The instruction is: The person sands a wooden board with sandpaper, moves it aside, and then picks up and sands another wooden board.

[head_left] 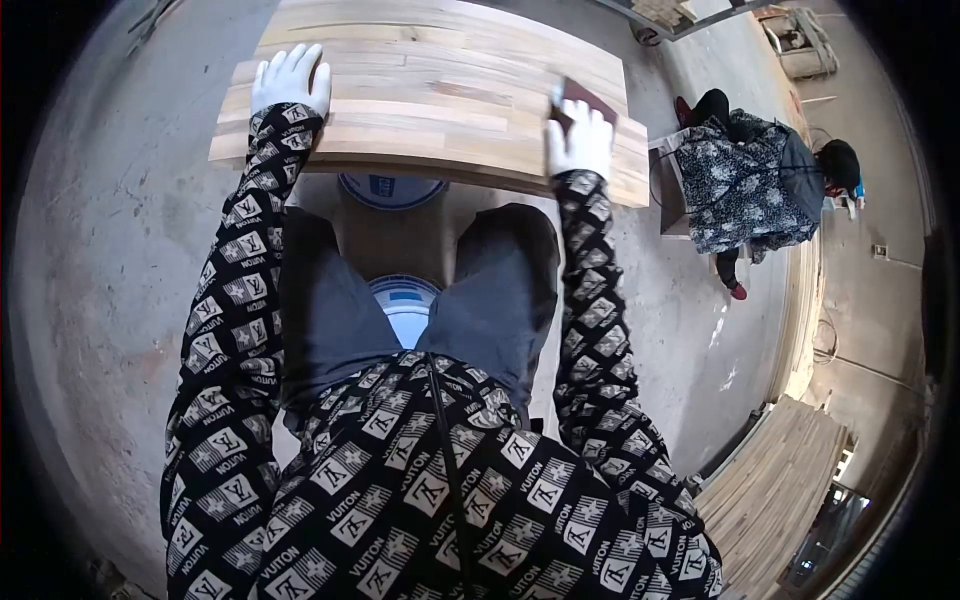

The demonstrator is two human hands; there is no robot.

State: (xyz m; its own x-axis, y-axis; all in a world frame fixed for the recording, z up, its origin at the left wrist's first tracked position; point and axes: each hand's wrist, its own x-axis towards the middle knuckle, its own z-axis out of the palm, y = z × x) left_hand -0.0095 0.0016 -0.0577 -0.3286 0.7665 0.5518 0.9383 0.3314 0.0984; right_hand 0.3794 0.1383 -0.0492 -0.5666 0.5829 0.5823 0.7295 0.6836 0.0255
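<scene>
A pale wooden panel (440,100), made of glued strips, lies across in front of my knees. My left hand (288,82), in a white glove, rests flat with fingers stretched on the panel's left part. Near the right end, my gloved right hand (582,145) presses a dark reddish-brown piece of sandpaper (597,100) against the wood. The fingers lie over the sandpaper and partly hide it; the hand is slightly blurred. Under the panel's near edge stands a blue-and-white bucket (393,190), partly covered by the panel.
Another bucket (408,305) shows between my legs. To the right, a co-worker (750,180) in a patterned top bends near a box-like support (672,190). Stacked wooden boards (775,490) lie at the lower right. A wheeled metal frame (690,18) stands at the top.
</scene>
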